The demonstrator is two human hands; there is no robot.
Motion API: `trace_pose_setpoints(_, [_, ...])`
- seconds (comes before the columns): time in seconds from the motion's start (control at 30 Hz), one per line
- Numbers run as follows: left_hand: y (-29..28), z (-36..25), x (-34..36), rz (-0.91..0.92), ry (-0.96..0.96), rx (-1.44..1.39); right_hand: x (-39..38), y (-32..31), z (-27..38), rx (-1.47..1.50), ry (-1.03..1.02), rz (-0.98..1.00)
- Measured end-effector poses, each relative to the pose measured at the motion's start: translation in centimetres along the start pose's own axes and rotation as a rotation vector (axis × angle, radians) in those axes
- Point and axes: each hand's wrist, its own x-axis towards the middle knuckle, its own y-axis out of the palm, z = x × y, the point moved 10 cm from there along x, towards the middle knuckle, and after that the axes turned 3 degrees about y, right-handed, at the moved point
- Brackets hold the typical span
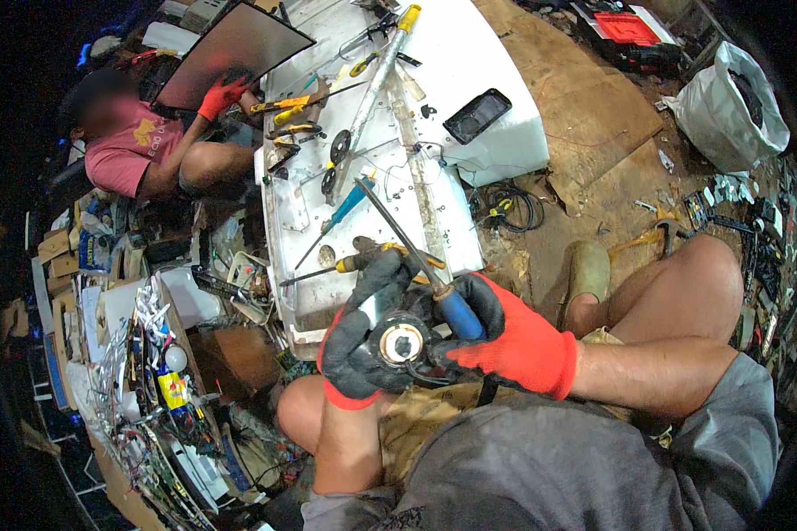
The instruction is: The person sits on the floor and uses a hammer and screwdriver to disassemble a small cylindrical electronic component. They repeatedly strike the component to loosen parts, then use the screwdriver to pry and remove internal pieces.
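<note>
A: Starting at the left, who is that by the dark panel?

B: A co-worker in a pink shirt sits on the floor, a red-gloved hand point(221, 96) pressed on a dark flat panel point(230, 49). That hand is not the wearer's.

A: And in the middle?

B: A white tray-like casing point(505, 133) lies on the floor and serves as the table, carrying a teal-handled screwdriver point(341, 212), yellow-handled pliers point(279, 108) and a black phone point(476, 115).

A: Where is the piece being worked?

B: In the person's lap, just below the casing's near edge. The left hand point(359, 341) is wrapped tightly around a small round dark component point(405, 342) with a pale ring at its centre, holding its face up towards the camera.

A: And the right hand?

B: The right hand point(505, 341) is closed on a blue-handled screwdriver point(456, 311), whose shaft runs up and to the left, away from the part. The two hands meet, fingers touching over the component.

A: What step does it look like?

B: Judging by the grip, prying or unscrewing at the component's face. The next move would call for a steady left clamp and the tip brought to the ring; where the tip sits cannot be told here.

A: The arms?

B: The right forearm comes in level from the right across the knee; the left rises steeply from below, wrist bent inward.
</note>
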Motion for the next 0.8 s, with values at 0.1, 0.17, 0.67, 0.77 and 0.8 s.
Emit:
trace_pose_setpoints(0.1, [-0.2,0.1,0.5,-0.014,0.007,0.208,0.5,-0.4,0.0,-0.045,-0.095,-0.015])
trace_pose_setpoints(0.17, [0.4,0.2,0.6,0.039,0.02,0.072,0.3,-0.5,0.5,-0.013,0.012,-0.009])
trace_pose_setpoints(0.67, [-1.8,-0.1,0.1,-0.208,0.213,-0.532,-2.3,1.5,4.0,-0.262,-0.077,0.063])
trace_pose_setpoints(0.77, [-3.7,-1.1,0.2,-0.251,0.206,-0.602,-3.2,1.4,7.0,-0.618,-0.228,0.142])
trace_pose_setpoints(0.8, [-4.1,-1.6,0.0,-0.279,0.223,-0.616,-3.7,1.8,8.2,-0.739,-0.277,0.171])
